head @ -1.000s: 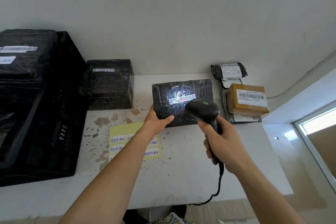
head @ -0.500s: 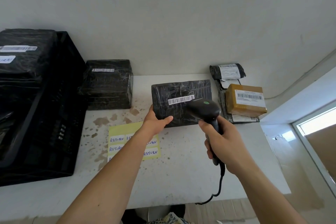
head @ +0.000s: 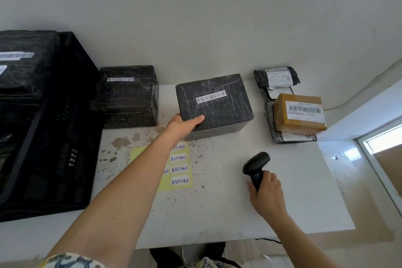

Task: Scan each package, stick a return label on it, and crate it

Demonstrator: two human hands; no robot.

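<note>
My left hand (head: 181,125) grips the near left corner of a black wrapped package (head: 215,104) with a white barcode strip on top; the package lies nearly flat on the white table (head: 217,202). My right hand (head: 266,193) holds the black barcode scanner (head: 255,166) by its handle, low over the table, to the right of and nearer than the package. A yellow sheet of white RETURN labels (head: 179,168) lies under my left forearm. The black crate (head: 56,137) stands at the left with wrapped packages in it.
Another black wrapped package (head: 128,95) sits beside the crate. At the back right are a brown box (head: 299,115) on flat mailers and a rolled black mailer (head: 276,76). The table's right edge drops off toward a window ledge. Brown stains mark the tabletop.
My right hand has pulled the scanner back and down from the package toward the table. The package has tipped from facing me to nearly flat. The scan light is off.
</note>
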